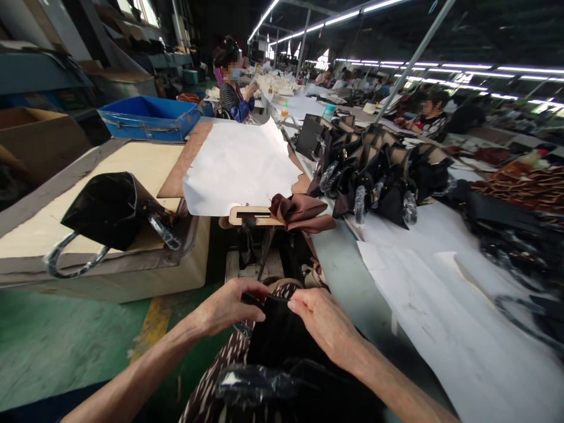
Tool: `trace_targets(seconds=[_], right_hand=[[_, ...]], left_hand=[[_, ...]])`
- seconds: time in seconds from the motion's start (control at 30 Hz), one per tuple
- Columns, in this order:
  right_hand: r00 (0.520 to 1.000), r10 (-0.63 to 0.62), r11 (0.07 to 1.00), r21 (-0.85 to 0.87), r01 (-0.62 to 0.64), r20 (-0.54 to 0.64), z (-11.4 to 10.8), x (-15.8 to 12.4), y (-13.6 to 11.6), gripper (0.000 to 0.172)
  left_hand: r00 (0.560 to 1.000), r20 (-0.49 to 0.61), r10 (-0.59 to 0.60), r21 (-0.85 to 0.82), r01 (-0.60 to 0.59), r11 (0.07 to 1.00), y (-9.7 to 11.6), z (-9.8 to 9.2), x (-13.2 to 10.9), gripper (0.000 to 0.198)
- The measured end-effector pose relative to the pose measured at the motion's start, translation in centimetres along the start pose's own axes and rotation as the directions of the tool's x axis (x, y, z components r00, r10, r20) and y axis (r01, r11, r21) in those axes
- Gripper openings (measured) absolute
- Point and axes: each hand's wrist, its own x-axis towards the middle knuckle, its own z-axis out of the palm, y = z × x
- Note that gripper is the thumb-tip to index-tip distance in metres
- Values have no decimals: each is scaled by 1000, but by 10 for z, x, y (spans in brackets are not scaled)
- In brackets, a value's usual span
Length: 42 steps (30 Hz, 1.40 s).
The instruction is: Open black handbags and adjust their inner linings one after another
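Note:
A black bag (pixel 282 346) rests on my lap, its handles wrapped in clear plastic (pixel 255 382). My left hand (pixel 227 306) pinches the bag's top edge from the left, fingers curled over it. My right hand (pixel 324 320) grips the same top edge from the right, thumb and fingers pressed together. The two hands nearly touch at the middle of the edge.
A black handbag (pixel 110 211) lies on a padded beige platform (pixel 132 264) at left. White paper (pixel 238 167) and brown fabric pieces (pixel 302 212) lie ahead. Several black bags (pixel 374 176) crowd the long table (pixel 440 305) at right. Other people sit further back. A blue bin (pixel 145 117) stands behind.

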Motion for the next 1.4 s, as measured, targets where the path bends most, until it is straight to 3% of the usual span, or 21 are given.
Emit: trace_targets(seconds=[0.3, 0.57, 0.8, 1.0, 1.23, 1.4], right_hand=[[1000, 6, 1000, -13, -6, -1, 0, -1, -1, 30], [1000, 8, 999, -41, -9, -24, 4, -3, -1, 29], [999, -49, 991, 128, 48, 2, -1, -5, -6, 16], [1000, -24, 996, 88, 24, 1, -2, 2, -12, 23], [996, -54, 966, 256, 32, 76, -3, 10, -9, 16], [1000, 1, 976, 216, -5, 21, 0, 10, -9, 18]], left_hand=[[997, -41, 59, 86, -55, 995, 5, 10, 4, 26], [995, -81, 55, 41, -52, 998, 8, 24, 10, 21], [992, -111, 58, -39, -63, 997, 8, 26, 10, 15], [988, -141, 57, -68, -67, 995, 8, 27, 10, 10], [989, -111, 95, -95, -106, 990, 5, 27, 10, 8], [988, -114, 108, -109, -120, 987, 4, 28, 10, 7]])
